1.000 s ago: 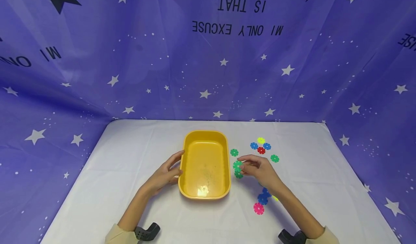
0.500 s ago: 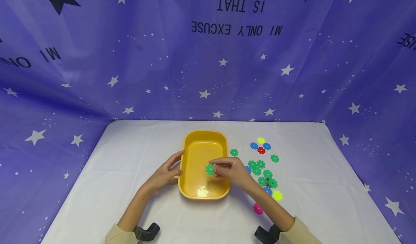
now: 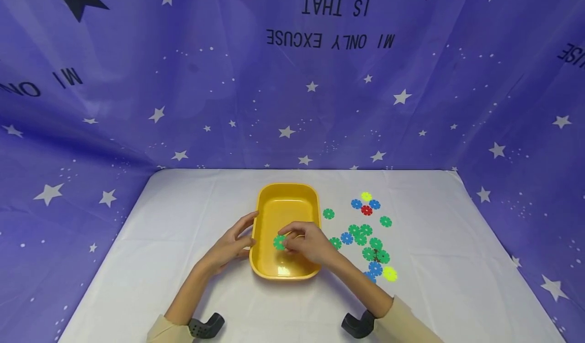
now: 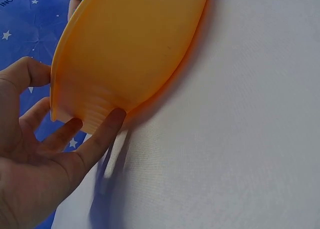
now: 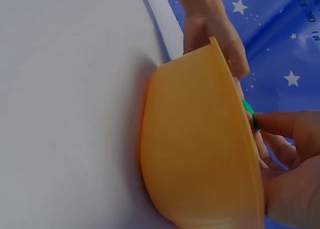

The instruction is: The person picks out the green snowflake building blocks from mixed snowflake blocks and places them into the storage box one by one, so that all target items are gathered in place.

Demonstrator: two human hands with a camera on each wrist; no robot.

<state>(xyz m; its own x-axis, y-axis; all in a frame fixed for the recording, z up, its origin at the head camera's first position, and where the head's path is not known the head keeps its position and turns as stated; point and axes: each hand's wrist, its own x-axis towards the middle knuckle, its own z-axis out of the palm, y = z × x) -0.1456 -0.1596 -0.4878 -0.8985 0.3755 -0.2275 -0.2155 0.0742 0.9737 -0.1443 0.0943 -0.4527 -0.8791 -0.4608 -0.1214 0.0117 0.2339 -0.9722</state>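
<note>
In the head view, my right hand [image 3: 307, 244] pinches a green notched plastic disc [image 3: 279, 242] over the inside of the yellow tray [image 3: 285, 208]. The right wrist view shows part of that green disc [image 5: 248, 108] at the thumb and fingertips, just beyond the tray's rim; the rest is hidden. My left hand [image 3: 230, 244] rests its spread fingertips against the tray's left side. Seen from the left wrist, the fingers [image 4: 102, 139] of this hand touch the outer wall and rim of the tray [image 4: 125, 44] without wrapping round it.
Right of the tray lie several loose discs: green ones [image 3: 376, 243], blue ones [image 3: 347, 238], a red one [image 3: 366, 210] and yellow ones [image 3: 390, 274]. A white cloth [image 3: 457, 282] covers the table. Behind stands a purple star-print curtain [image 3: 256, 104].
My right hand has carried the green disc leftward from beside the tray to over its middle. The discs it covered before now show on the cloth. My left hand stays at the tray.
</note>
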